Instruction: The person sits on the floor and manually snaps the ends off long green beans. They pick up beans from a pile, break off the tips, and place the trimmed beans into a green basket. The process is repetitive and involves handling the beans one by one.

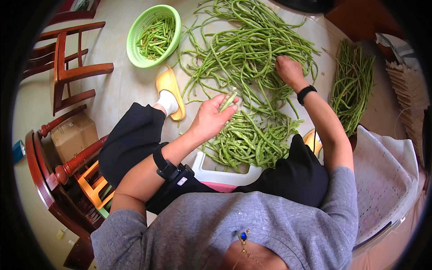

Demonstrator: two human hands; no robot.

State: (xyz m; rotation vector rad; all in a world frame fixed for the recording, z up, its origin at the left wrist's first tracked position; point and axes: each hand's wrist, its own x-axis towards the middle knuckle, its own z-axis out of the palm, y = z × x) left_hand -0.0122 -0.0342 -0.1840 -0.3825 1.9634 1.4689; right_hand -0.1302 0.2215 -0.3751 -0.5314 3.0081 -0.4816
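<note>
A large heap of long green yardlong beans (243,47) spreads over the tiled floor in front of me. My left hand (216,113) grips a small bunch of short bean pieces (228,99), thumb across them. At the heap's right side, my right hand (290,71) has its fingers curled down against the beans; whether it pinches one is hidden. Closer to me lies a second pile of paler, flatter beans (253,141), between my feet. A green plastic colander (132,50) at the far left holds short cut bean pieces (157,38).
A tied-looking bundle of long beans (351,87) lies to the right. I sit on a white and pink plastic stool (216,177). Left stand a wooden chair (60,67), a cardboard box (75,133) and an orange plastic stool (91,184). A cloth-covered piece (384,175) stands at right.
</note>
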